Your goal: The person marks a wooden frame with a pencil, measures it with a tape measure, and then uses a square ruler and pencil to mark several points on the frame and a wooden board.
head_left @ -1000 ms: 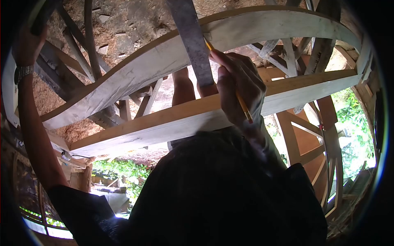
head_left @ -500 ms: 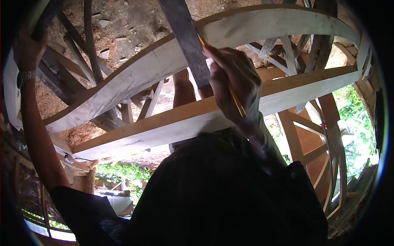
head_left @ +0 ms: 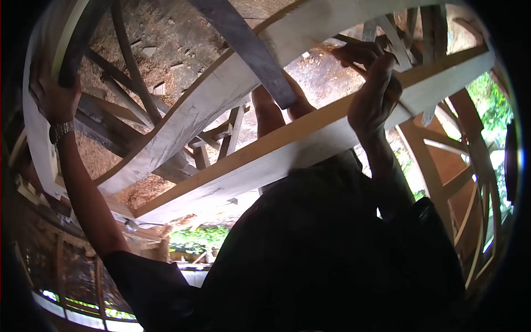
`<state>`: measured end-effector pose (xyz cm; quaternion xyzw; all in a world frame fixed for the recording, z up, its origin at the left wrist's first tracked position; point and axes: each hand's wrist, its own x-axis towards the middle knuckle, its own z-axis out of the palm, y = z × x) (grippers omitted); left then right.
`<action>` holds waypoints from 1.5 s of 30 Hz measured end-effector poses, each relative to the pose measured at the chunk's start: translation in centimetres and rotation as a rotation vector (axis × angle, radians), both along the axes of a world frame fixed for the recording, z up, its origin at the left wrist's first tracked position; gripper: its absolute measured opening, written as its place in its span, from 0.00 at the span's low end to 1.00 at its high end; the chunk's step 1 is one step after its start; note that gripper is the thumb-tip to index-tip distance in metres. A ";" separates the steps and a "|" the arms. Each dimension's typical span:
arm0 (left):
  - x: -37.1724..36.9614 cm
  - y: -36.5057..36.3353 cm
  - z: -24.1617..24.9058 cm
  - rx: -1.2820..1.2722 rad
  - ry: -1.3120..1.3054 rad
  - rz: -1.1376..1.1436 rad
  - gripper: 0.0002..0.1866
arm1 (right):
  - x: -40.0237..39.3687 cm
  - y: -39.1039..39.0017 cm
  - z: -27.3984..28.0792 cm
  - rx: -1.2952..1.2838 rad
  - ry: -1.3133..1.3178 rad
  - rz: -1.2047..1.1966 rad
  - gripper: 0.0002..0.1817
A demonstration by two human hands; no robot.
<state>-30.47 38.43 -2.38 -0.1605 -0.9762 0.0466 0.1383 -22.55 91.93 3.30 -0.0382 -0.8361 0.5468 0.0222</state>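
My left hand [head_left: 55,99], with a metal-banded watch [head_left: 60,131] on the wrist, is closed around the lower end of a dark board [head_left: 83,47], beside a pale upright timber [head_left: 41,146]. My right hand [head_left: 376,91] is raised above the straight wooden beam [head_left: 315,130], fingers closed on a thin pencil [head_left: 406,108] that is partly hidden and blurred. Left of that hand, a dark grey flat strip of wood [head_left: 243,41] lies across the curved pale timber [head_left: 193,102]; its lower end overhangs the gap before the straight beam.
Bare legs [head_left: 268,110] show between the curved timber and the beam. Crossed wooden braces [head_left: 130,72] stand at the left, above ground strewn with shavings [head_left: 146,191]. A slatted wooden frame [head_left: 459,182] is at the right. Green plants [head_left: 202,238] appear beyond the beam.
My right hand has moved right, away from the dark strip and curved timber, taking the pencil along. The view has shifted; my left hand still grips the dark board.
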 end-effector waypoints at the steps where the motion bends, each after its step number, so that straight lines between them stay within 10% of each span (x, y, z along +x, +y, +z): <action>1: 0.0 0.4 0.2 0.018 0.005 0.002 0.50 | 0.1 0.7 0.1 -0.017 0.012 0.011 0.38; 5: 0.0 0.4 0.4 0.027 0.001 -0.008 0.45 | 1.6 1.5 0.0 -0.345 -0.325 -0.082 0.28; 9: 0.7 -1.3 -0.2 -0.092 -0.143 0.175 0.46 | 3.1 0.9 -0.9 0.343 -0.428 0.431 0.08; 38: -6.7 16.1 2.6 0.056 -0.113 0.201 0.60 | -2.7 10.4 -3.5 0.241 -0.318 0.398 0.30; 45: -7.5 18.0 2.7 0.070 -0.094 0.272 0.60 | -4.3 11.3 -3.2 0.164 -0.304 0.308 0.15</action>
